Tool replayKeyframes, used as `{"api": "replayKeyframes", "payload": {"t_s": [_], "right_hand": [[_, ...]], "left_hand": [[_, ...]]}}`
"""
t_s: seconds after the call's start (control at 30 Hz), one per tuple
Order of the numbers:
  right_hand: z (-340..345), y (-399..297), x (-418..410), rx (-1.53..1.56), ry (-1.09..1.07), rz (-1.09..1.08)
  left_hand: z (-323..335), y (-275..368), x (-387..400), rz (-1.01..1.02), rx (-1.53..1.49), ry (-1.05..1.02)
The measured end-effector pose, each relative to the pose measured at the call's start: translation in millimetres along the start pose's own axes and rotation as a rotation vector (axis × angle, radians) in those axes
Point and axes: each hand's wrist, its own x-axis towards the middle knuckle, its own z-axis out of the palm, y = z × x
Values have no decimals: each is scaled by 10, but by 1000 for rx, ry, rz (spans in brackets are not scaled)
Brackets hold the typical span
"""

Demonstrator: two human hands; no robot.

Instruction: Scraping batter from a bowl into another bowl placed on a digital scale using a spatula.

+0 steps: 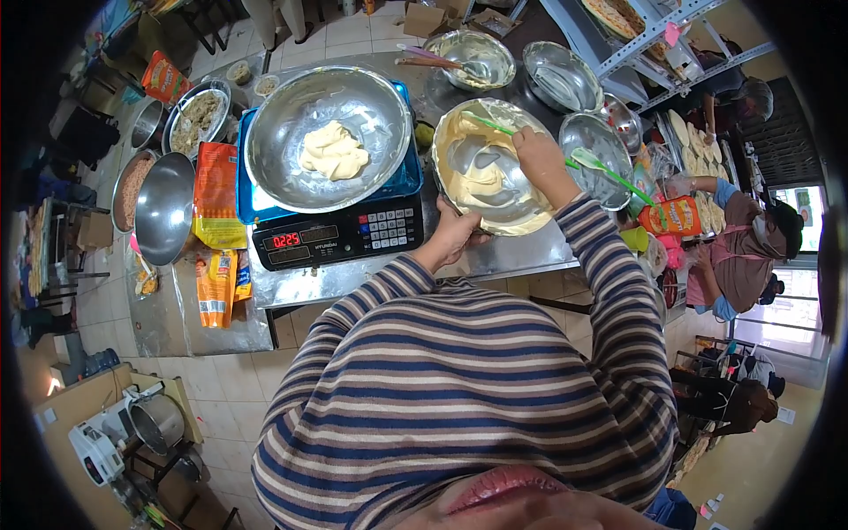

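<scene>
A steel mixing bowl (464, 156) stands tilted before me, its inside smeared with pale yellow cream (483, 180). My left hand (454, 232) grips its near left rim. In my right hand (543, 162) is the handle of a green spatula (490, 123), whose head lies against the bowl's far wall in the cream. To the left, a larger steel bowl (278, 142) rests on the blue pan of a digital scale (338, 237). A mound of the same coloured cream (334, 152) sits in that bowl.
Used steel bowls (563, 76) crowd the far right of the metal table (517, 255); another green spatula (616, 175) lies across one. Orange pouches (218, 192) and an empty-looking steel bowl (165, 209) are at left. A co-worker (742, 255) stands at right, near a slotted metal rack (662, 40).
</scene>
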Motion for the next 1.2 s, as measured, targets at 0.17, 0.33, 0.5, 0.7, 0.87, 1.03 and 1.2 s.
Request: {"api": "replayKeyframes", "payload": {"t_s": [0.17, 0.33, 0.5, 0.7, 0.87, 1.03, 1.2], "right_hand": [[-112, -13, 59, -55, 134, -226], [-221, -118, -94, -97, 188, -463], [-595, -336, -528, -70, 133, -294], [-813, -628, -908, 33, -302, 436], [-577, -666, -819, 145, -391, 707], [-149, -573, -645, 177, -358, 918], [8, -494, -546, 306, -284, 977]], "left_hand": [[-54, -95, 27, 43, -1, 3], [33, -129, -18, 65, -69, -1], [38, -206, -10, 114, -129, -28], [88, -218, 9, 182, -131, -3], [200, -270, -24, 234, -149, 25], [307, -265, -44, 177, -108, -2], [253, -214, -50, 164, -75, 6]]}}
